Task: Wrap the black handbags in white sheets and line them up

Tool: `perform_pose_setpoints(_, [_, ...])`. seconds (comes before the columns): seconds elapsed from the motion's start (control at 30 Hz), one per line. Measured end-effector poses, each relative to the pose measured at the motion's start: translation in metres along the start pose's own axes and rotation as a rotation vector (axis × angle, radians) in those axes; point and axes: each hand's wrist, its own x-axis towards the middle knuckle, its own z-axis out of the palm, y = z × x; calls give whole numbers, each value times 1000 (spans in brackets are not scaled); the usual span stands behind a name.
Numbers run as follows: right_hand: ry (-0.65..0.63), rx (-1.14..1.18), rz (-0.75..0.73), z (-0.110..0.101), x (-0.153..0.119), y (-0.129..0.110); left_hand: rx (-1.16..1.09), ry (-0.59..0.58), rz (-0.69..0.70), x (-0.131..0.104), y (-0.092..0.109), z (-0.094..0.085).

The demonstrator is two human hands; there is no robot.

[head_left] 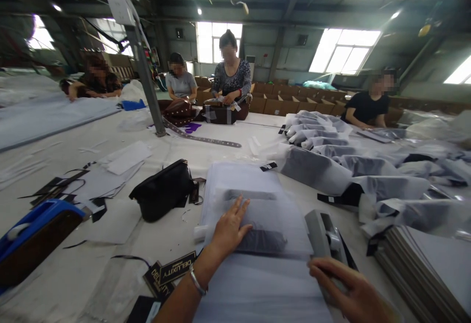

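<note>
A stack of thin white sheets of paper (257, 283) lies in front of me. Through the top sheet a flat dark item shows; its kind is hidden. My left hand (230, 227) rests on that sheet over the item, fingers spread. At the stack's right edge my right hand (340, 281) has thumb and fingers closed on the edge of the paper. A grey tape dispenser (326, 237) stands just beyond the right hand. To the left of the stack sits a black zipped pouch (162, 190), with black DELUXITY tags (178, 267) nearer me.
A blue tape dispenser (37, 239) is at far left, near loose papers (121, 166). Paper-wrapped bags (316, 166) line the right, behind a pile of grey-edged boards (423, 269). A metal post (147, 82) rises from the table. Several people work across it, with cardboard boxes (287, 104) behind.
</note>
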Motion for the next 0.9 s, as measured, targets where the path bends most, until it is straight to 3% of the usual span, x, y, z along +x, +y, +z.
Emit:
perform_pose_setpoints(0.17, [-321, -62, -406, 10, 106, -59, -101, 80, -141, -2, -8, 2])
perform_pose_setpoints(0.3, [-501, -327, -579, 39, 177, -86, -162, 106, -181, -3, -12, 7])
perform_pose_setpoints(0.4, [-598, -514, -653, 64, 214, -95, -191, 125, -201, -3, -13, 11])
perform_pose_setpoints(0.57, [-669, -656, -704, 91, 238, -104, -195, 140, -193, -2, -16, 15])
perform_pose_setpoints(0.73, [-645, -739, -675, 99, 247, -110, -196, 125, -193, -2, -16, 14])
perform_pose_setpoints(0.9, [-577, -691, -544, 97, 268, -86, -202, 125, -196, -1, -14, 13])
